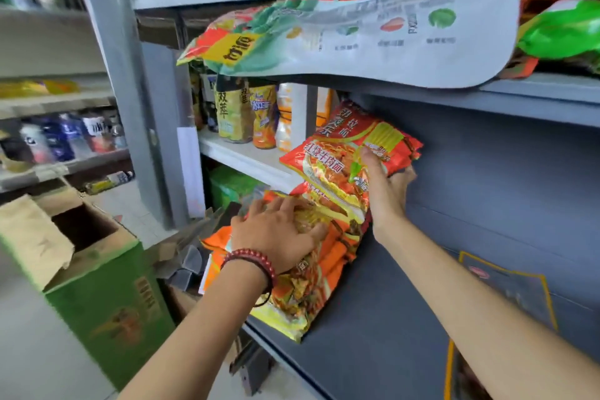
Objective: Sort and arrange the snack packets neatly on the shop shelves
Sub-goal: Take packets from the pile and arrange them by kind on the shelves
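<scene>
A red noodle multipack stands tilted at the left end of the grey shelf. My right hand grips its far end, thumb on the front and fingers curled behind. Below it an orange and yellow noodle multipack lies flat on the shelf, overhanging the front edge. My left hand, with a red bead bracelet at the wrist, presses flat on top of it with spread fingers. A long white and green packet sticks out from the shelf above.
An open green cardboard box stands on the floor at the left. Bottled drinks fill a white shelf behind the packs. More orange and green packets pile on the upper shelf at the right. Flattened cardboard lies below.
</scene>
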